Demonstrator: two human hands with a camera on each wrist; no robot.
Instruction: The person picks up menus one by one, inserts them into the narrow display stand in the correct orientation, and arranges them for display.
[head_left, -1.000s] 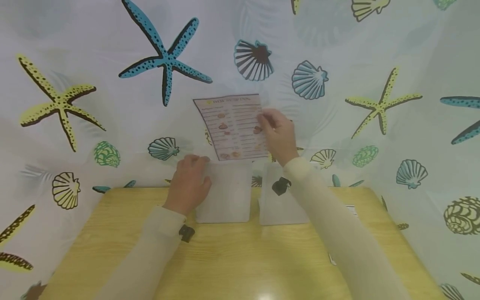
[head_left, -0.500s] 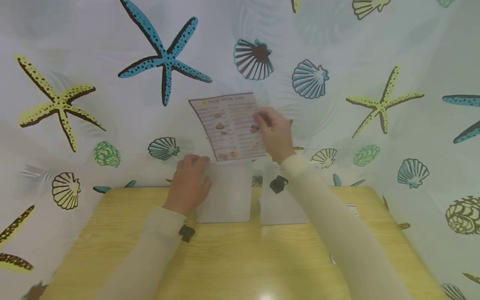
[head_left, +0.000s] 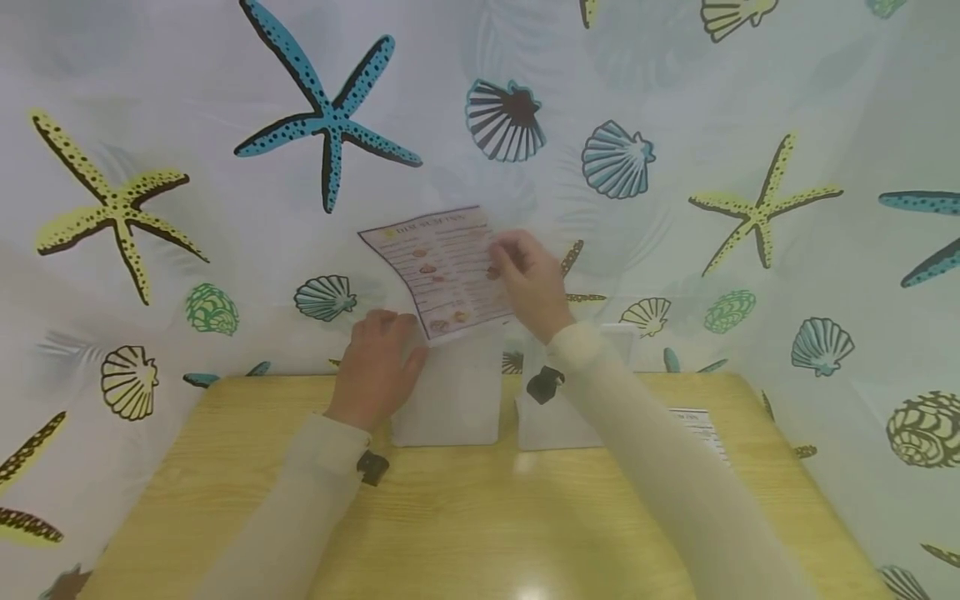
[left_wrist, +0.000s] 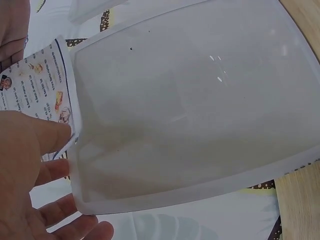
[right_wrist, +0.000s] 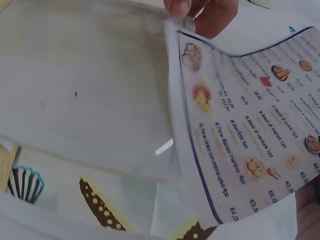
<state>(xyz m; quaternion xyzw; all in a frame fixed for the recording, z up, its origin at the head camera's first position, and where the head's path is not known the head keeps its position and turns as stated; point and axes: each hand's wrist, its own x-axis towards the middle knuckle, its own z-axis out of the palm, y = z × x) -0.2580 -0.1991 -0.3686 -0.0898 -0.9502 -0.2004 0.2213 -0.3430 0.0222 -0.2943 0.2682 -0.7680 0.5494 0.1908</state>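
My right hand [head_left: 528, 279] pinches a printed menu sheet [head_left: 435, 267] by its right side and holds it up behind the table. The sheet bows, with text and small food pictures facing me. Its bottom edge is at the far end of a translucent plastic sleeve [head_left: 457, 392]. My left hand [head_left: 378, 367] grips that sleeve's far left corner area between thumb and fingers. In the left wrist view, the thumb lies beside the menu's corner, right at the sleeve's end. The right wrist view shows the menu's border [right_wrist: 197, 165] overlapping the sleeve's end.
A second translucent sleeve [head_left: 547, 425] lies to the right, partly under my right forearm. Beyond it, another printed sheet [head_left: 701, 425] is mostly hidden by the sleeve of my top. A shell-and-starfish patterned curtain [head_left: 450, 75] rises behind the wooden table [head_left: 225, 467].
My right hand has moved left and slightly down with the menu, whose bottom left corner now comes down to the sleeve's end beside my left thumb. The left hand has barely moved.
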